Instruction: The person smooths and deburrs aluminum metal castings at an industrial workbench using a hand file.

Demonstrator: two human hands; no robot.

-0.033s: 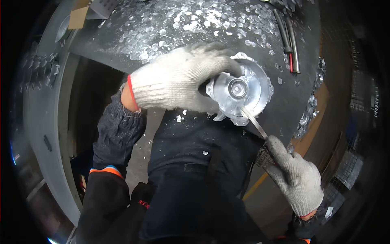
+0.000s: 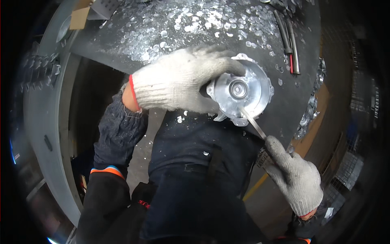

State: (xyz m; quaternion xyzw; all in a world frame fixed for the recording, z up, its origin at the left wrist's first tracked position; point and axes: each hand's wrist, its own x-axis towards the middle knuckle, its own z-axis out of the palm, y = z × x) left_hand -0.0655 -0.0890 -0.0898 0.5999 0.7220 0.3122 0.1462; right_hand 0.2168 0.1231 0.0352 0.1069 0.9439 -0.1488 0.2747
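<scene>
A round, cup-shaped silver metal housing with small lugs round its rim faces up at the near edge of the work table. My left hand, in a white knit glove, grips its left side, the thumb over the rim and the other fingers partly hidden. My right hand, gloved too, is closed round a flat metal scraper-like tool. The tool's tip reaches inside the housing, below the raised ring at its centre. Its handle end is hidden in my fist.
Many thin, shiny metal flakes lie over the dark table. Two rod-shaped tools, one with a red part, rest at its right. An open cardboard box stands at the far left. More metal scraps lie along the right edge.
Hardly anything differs. My left hand and the housing sit a few pixels further right, and the tool's tip stays inside the housing.
</scene>
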